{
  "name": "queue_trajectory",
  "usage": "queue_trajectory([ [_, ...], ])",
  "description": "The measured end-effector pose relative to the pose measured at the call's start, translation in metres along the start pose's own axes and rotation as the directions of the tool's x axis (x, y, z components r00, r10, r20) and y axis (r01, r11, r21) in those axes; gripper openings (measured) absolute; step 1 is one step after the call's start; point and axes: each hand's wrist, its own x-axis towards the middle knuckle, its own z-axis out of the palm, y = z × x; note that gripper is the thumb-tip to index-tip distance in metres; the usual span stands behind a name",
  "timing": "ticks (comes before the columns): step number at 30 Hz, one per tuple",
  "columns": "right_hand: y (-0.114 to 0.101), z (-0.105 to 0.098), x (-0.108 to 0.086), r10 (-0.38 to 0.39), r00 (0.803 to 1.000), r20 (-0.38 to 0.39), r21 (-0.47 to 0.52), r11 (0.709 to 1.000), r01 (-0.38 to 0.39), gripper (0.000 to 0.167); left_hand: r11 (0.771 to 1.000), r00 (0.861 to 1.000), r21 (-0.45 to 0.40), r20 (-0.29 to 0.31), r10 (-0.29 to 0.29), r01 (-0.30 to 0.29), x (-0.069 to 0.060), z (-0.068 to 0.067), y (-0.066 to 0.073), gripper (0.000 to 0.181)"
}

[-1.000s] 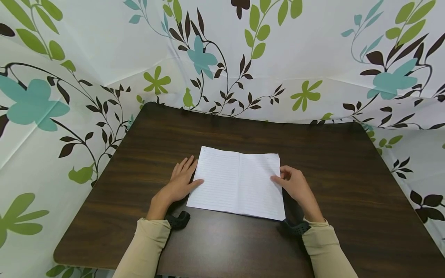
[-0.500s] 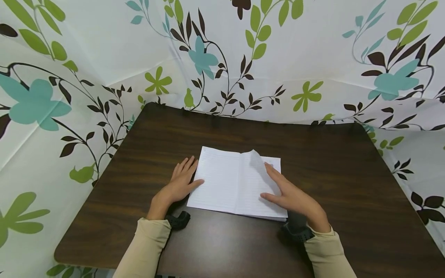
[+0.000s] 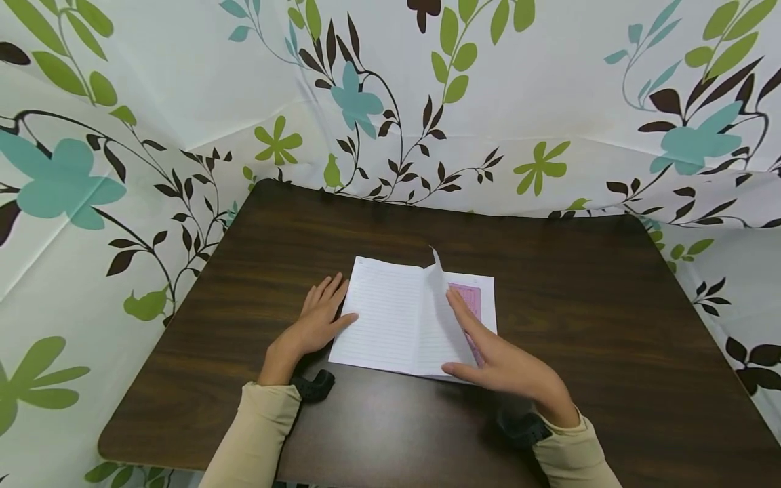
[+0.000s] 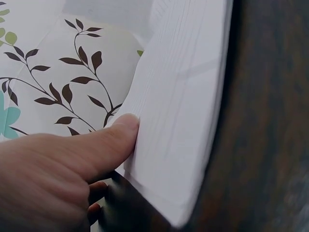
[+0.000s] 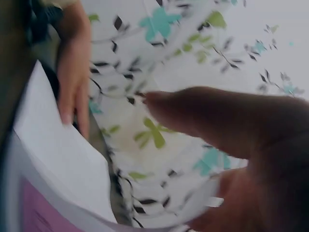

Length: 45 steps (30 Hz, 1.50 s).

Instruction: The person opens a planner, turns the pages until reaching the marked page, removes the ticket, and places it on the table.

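Observation:
An open lined notebook [image 3: 384, 315] lies on the dark wooden table. Its right-hand leaf [image 3: 436, 318] stands partly lifted, uncovering a pink printed block [image 3: 468, 298] on the page beneath. My left hand [image 3: 312, 327] rests at the notebook's left edge, fingers straight on the table and thumb on the page border; in the left wrist view the thumb of that hand [image 4: 72, 164] touches the edge of the pages [image 4: 169, 121]. With fingers extended and thumb apart, my right hand [image 3: 503, 359] is against the raised leaf. The right wrist view shows the leaf curving beside its fingers.
The brown table [image 3: 244, 434] extends around the notebook on all sides. A white cloth [image 3: 201, 81] with green, teal and brown leaf prints hangs behind and beside it. Each wrist wears a dark strap, the left one [image 3: 314, 386] touching the tabletop area.
The right hand has gone from holding the right page edge to pushing the leaf leftward with spread fingers. The leaf has risen and the pink block has come into view. The left hand stays put.

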Motion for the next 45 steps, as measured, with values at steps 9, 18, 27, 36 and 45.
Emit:
queue_trajectory([
  [9,-0.011,0.038,0.016,-0.173,0.963,-0.206,-0.069,0.984,0.162,0.11,1.0,1.0,0.005,-0.002,0.025,-0.025,-0.002,-0.001,0.002,0.074],
  [18,-0.003,0.079,0.037,-0.311,0.928,-0.208,-0.491,0.853,0.176,0.088,1.0,1.0,-0.019,0.009,0.001,-0.001,-0.006,-0.006,0.006,0.065],
  [27,0.005,0.094,0.041,-0.222,0.972,-0.072,-0.581,0.802,0.14,0.068,0.997,1.0,-0.071,-0.013,-0.025,0.024,-0.006,-0.006,0.008,0.063],
  [36,0.012,0.098,0.043,-0.206,0.978,-0.037,-0.602,0.786,0.142,0.056,0.999,1.0,-0.051,-0.006,-0.015,0.014,-0.004,-0.004,0.008,0.072],
  [45,0.016,0.083,0.046,-0.269,0.955,-0.123,-0.531,0.831,0.166,0.052,1.0,0.999,0.018,0.029,-0.013,0.012,-0.004,-0.006,0.009,0.074],
])
